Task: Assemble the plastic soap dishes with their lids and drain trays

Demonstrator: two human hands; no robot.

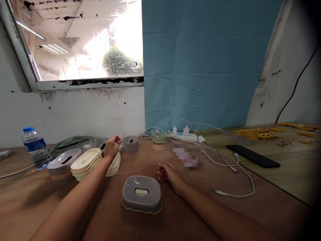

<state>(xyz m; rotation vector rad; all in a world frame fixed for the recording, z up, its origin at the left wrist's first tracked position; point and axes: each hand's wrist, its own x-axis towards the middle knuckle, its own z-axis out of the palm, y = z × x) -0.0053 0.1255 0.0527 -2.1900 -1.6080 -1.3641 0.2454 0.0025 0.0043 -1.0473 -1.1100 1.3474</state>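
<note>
A grey oval lid point(141, 197) with a slot in its top lies near me on the table, a cream piece showing in the slot and a cream wavy rim beneath it. To its right rests my right hand point(170, 175), fingers curled in and nothing visible in them. Farther off, my left hand point(112, 146) is closed in a pinch by the grey lids at the back. A clear, shiny bit shows near its fingertips, but what it holds I cannot make out. Stacked cream wavy-edged trays point(86, 162) stand left of that forearm, with more cream trays point(114, 165) just right of it.
A grey stacked box point(61, 164) and a water bottle point(37, 149) stand at the left. Small grey boxes point(131, 144) and a green box point(158, 137) line the back. White cables point(233, 194), a power strip point(187, 135) and a black phone-like slab point(253, 156) lie rightward.
</note>
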